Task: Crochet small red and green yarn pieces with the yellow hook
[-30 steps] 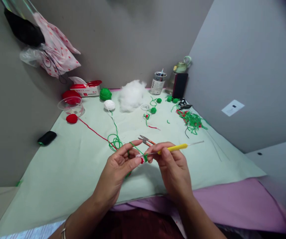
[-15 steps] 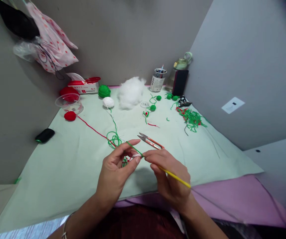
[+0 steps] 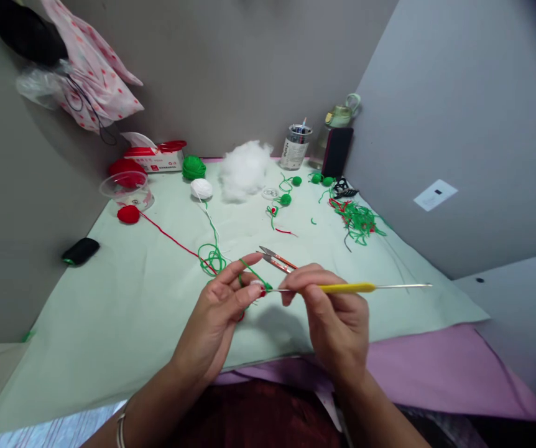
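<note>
Between thumb and fingers, my left hand (image 3: 216, 305) pinches a small crochet piece (image 3: 264, 289) in red, white and green yarn. A green strand (image 3: 252, 269) runs from the piece up over my raised left index finger. My right hand (image 3: 336, 311) is closed around a crochet hook (image 3: 349, 288) with a yellow handle and metal ends. The hook lies nearly level, its left tip at the crochet piece and its other end pointing right. Just beyond my hands lie thread snips (image 3: 277, 258), partly covered by my right hand.
Loose green yarn (image 3: 212, 258) leads back to the white ball (image 3: 201, 188) and green ball (image 3: 194, 167). A red ball (image 3: 129, 214) sits left. White stuffing (image 3: 245, 171), a pen jar (image 3: 295, 148) and a phone (image 3: 337, 152) stand behind. Yarn scraps (image 3: 359, 221) lie right.
My right hand has turned and shifted slightly right, swinging the hook from a downward slant to nearly level. My left hand has tilted the crochet piece, so its red part shows.
</note>
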`<state>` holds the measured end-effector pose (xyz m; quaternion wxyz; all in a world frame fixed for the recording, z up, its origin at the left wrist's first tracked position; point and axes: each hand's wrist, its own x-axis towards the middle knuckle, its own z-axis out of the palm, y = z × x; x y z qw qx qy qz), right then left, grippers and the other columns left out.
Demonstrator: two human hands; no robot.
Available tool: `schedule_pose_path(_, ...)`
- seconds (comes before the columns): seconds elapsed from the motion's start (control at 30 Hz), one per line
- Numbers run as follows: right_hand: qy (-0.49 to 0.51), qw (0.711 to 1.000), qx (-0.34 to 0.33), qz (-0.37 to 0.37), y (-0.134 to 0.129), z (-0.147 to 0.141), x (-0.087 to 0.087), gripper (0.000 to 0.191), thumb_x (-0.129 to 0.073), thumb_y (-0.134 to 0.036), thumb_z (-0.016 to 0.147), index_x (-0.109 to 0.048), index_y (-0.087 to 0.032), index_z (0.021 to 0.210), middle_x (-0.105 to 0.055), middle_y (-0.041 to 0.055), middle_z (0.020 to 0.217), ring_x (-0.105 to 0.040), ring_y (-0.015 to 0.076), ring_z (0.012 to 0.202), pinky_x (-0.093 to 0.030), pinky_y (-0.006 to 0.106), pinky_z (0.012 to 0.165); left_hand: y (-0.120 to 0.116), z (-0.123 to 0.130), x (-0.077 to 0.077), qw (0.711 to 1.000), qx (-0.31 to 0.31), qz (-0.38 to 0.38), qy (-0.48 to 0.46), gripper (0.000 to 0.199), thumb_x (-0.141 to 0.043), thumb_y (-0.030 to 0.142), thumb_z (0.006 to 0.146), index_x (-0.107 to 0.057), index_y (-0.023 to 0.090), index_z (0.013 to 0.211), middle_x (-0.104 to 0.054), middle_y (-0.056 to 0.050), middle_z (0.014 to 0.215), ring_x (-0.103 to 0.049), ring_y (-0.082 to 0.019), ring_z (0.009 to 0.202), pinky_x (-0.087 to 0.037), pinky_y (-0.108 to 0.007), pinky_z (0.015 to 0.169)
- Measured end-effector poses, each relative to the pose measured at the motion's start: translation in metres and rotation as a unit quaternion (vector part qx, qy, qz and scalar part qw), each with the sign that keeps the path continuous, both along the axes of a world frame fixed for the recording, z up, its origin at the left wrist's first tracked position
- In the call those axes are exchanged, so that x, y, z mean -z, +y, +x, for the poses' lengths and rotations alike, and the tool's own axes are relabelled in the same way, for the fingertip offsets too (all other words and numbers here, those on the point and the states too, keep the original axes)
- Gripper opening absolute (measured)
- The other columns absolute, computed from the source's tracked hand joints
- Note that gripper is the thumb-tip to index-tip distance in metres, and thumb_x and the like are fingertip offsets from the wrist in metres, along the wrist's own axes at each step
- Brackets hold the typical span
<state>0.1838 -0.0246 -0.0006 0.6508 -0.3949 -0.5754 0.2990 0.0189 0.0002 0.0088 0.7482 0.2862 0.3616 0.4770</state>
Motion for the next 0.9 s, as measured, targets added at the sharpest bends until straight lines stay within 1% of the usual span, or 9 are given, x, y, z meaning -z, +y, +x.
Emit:
schedule_pose_path(0.1, 0.006, 0.999, -0.028, -0.023, 0.005, -0.001, 0.001, 0.019, -0.062, -0.033, 0.105, -0.079, -0.027, 0.1, -0.078, 0.0044, 0.091, -0.07, 0.0213, 0.086, -0.057, 0.042, 0.085, -0.003, 0.003, -0.002, 0.999, 0.013, 0.037, 0.021, 0.042, -0.091, 0.027, 0.079, -0.083, 0.028, 0.12, -0.069, 0.0, 0.086, -0.06, -0.014, 0.084, -0.046, -0.026, 0.081)
schedule_pose_path(0.2, 0.028, 0.998, -0.039, -0.04, 0.006, -0.001, 0.005, 0.018, -0.063, -0.032, 0.104, -0.08, -0.028, 0.102, -0.08, 0.0043, 0.099, -0.072, 0.0213, 0.094, -0.057, 0.04, 0.087, -0.003, 0.004, -0.002, 0.998, 0.036, 0.05, 0.035, 0.047, -0.091, 0.027, 0.079, -0.081, 0.031, 0.125, -0.071, -0.001, 0.093, -0.059, -0.014, 0.082, -0.047, -0.027, 0.082)
schedule_pose_path(0.4, 0.106, 0.989, -0.06, -0.088, 0.007, 0.002, 0.007, 0.019, -0.065, -0.037, 0.103, -0.079, -0.024, 0.097, -0.077, 0.0037, 0.091, -0.068, 0.017, 0.077, -0.058, 0.033, 0.075, 0.0, 0.003, 0.0, 0.996, 0.048, 0.062, 0.034, 0.043, -0.09, 0.028, 0.081, -0.082, 0.033, 0.123, -0.069, 0.001, 0.083, -0.062, -0.014, 0.082, -0.048, -0.027, 0.083)
schedule_pose_path(0.5, 0.165, 0.977, -0.092, -0.102, 0.009, 0.003, 0.004, 0.022, -0.063, -0.036, 0.105, -0.076, -0.023, 0.094, -0.077, 0.0028, 0.09, -0.069, 0.0147, 0.073, -0.058, 0.03, 0.071, 0.001, 0.002, 0.001, 0.996, 0.043, 0.073, 0.043, 0.038, -0.09, 0.03, 0.082, -0.084, 0.032, 0.12, -0.069, 0.0, 0.083, -0.061, -0.013, 0.081, -0.047, -0.025, 0.079)
schedule_pose_path(0.57, 0.167, 0.975, -0.106, -0.099, 0.009, 0.004, 0.002, 0.022, -0.06, -0.035, 0.106, -0.074, -0.023, 0.094, -0.077, 0.0024, 0.089, -0.07, 0.0146, 0.073, -0.059, 0.029, 0.072, 0.001, 0.001, 0.001, 0.994, 0.036, 0.084, 0.055, 0.037, -0.089, 0.031, 0.083, -0.084, 0.032, 0.119, -0.069, 0.0, 0.084, -0.059, -0.012, 0.079, -0.047, -0.023, 0.073)
schedule_pose_path(0.67, 0.1, 0.989, -0.083, -0.074, 0.004, 0.007, 0.001, 0.022, -0.056, -0.031, 0.108, -0.074, -0.023, 0.099, -0.077, 0.0027, 0.092, -0.071, 0.0153, 0.077, -0.059, 0.031, 0.075, 0.0, 0.001, 0.001, 0.993, 0.031, 0.091, 0.072, 0.036, -0.088, 0.029, 0.085, -0.083, 0.031, 0.121, -0.066, 0.001, 0.085, -0.055, -0.01, 0.071, -0.045, -0.021, 0.065)
schedule_pose_path(0.77, -0.023, 0.999, -0.027, -0.012, -0.003, 0.008, -0.001, 0.022, -0.052, -0.022, 0.109, -0.074, -0.023, 0.105, -0.076, 0.0029, 0.095, -0.071, 0.0153, 0.082, -0.059, 0.032, 0.079, -0.001, 0.001, 0.002, 0.991, 0.016, 0.097, 0.086, 0.036, -0.087, 0.028, 0.085, -0.083, 0.03, 0.121, -0.064, 0.002, 0.087, -0.054, -0.008, 0.065, -0.046, -0.021, 0.061)
schedule_pose_path(0.83, -0.116, 0.992, -0.002, 0.053, -0.005, 0.007, -0.002, 0.023, -0.05, -0.015, 0.108, -0.071, -0.022, 0.11, -0.076, 0.0042, 0.095, -0.072, 0.0168, 0.087, -0.059, 0.033, 0.081, -0.002, 0.002, 0.004, 0.989, 0.003, 0.108, 0.099, 0.036, -0.087, 0.027, 0.085, -0.083, 0.03, 0.121, -0.064, 0.002, 0.087, -0.056, -0.008, 0.065, -0.047, -0.02, 0.061)
schedule_pose_path(0.9, -0.197, 0.973, 0.017, 0.121, -0.005, 0.005, -0.002, 0.024, -0.049, -0.011, 0.106, -0.069, -0.021, 0.113, -0.076, 0.0063, 0.094, -0.073, 0.0187, 0.09, -0.06, 0.034, 0.08, -0.003, 0.004, 0.005, 0.988, -0.013, 0.111, 0.107, 0.038, -0.088, 0.025, 0.084, -0.082, 0.029, 0.121, -0.065, 0.002, 0.085, -0.057, -0.008, 0.067, -0.048, -0.018, 0.061)
